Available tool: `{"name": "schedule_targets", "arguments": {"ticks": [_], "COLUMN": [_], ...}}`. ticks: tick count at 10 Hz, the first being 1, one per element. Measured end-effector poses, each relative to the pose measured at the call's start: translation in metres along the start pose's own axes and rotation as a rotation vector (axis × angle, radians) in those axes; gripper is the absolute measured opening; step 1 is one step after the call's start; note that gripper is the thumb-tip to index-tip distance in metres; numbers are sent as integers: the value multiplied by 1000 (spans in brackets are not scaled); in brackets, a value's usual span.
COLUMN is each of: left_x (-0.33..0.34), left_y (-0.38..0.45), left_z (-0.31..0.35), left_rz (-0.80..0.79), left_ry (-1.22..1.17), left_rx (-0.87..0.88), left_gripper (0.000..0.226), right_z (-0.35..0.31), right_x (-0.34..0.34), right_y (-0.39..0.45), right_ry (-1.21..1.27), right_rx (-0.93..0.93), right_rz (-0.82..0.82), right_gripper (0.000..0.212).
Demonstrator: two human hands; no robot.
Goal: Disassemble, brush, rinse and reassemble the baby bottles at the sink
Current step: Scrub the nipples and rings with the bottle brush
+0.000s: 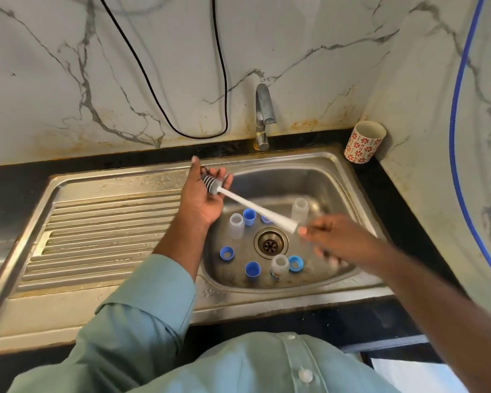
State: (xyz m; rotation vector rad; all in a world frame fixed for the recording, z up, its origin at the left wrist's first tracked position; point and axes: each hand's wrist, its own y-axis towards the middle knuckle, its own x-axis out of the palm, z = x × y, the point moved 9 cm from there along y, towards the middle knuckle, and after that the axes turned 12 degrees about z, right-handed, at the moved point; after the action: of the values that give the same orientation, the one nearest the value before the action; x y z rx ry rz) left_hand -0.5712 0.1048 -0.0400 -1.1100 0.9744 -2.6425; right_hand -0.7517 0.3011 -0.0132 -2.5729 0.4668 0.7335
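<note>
My right hand (328, 236), blurred by motion, grips the end of a white bottle brush (255, 207). The brush's grey bristle head lies in the palm of my left hand (206, 195), held palm-up over the sink's left rim with fingers loosely spread. Down in the steel sink (332, 177) stand three clear bottle bodies: one left of the drain (236, 226), one at the back right (300, 210), one in front (279, 266). Blue caps (249, 217) (252, 269) and blue collar rings (226, 254) (295, 263) lie scattered around the drain (270, 243).
A steel tap (264, 114) stands behind the basin, with no water running. A ribbed drainboard (102, 234) stretches to the left. A red-flowered white cup (364, 142) sits on the black counter at the back right. A black cable (182, 109) and a blue hose (455, 137) hang on the marble wall.
</note>
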Motion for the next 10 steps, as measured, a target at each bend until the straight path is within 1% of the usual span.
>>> {"name": "schedule_targets", "arguments": {"ticks": [1,2,3,4,5,6,7,8,9,10], "left_x": [9,0,-8,0,8,-2,-6,10,20,0], "left_y": [-7,-6,-7,-15,-25,-22,-22,-37,-47,-29], "left_z": [8,15,14,14,13,12,6,11,21,20], "left_rz": [-25,94,166,37,-129,-34,11,-235,-305,5], "left_ry": [-1,-45,-92,-36,23,12,-29,12,32,26], "left_rx": [13,52,45,32,-8,24,25,-13,26,86], "left_gripper": [34,31,24,27,33,31,32,31,34,37], "right_z": [6,-11,-37,-8,1,-6,-32,17,10,-26], "right_x": [22,-1,-14,11,35,-5,-6,35,41,3], "right_y": [-14,-6,-12,-18,-37,-17,-24,-39,-47,-29], "right_ry": [394,-61,-791,-116,389,-451,-952,52,281,-630], "right_rx": [334,30,-332,-18,290,-132,-381,231,303,-265], "right_rz": [-337,14,408,-39,-413,110,424,-243,-341,182], "right_gripper": [42,31,40,39,42,39,45,58,59,54]}}
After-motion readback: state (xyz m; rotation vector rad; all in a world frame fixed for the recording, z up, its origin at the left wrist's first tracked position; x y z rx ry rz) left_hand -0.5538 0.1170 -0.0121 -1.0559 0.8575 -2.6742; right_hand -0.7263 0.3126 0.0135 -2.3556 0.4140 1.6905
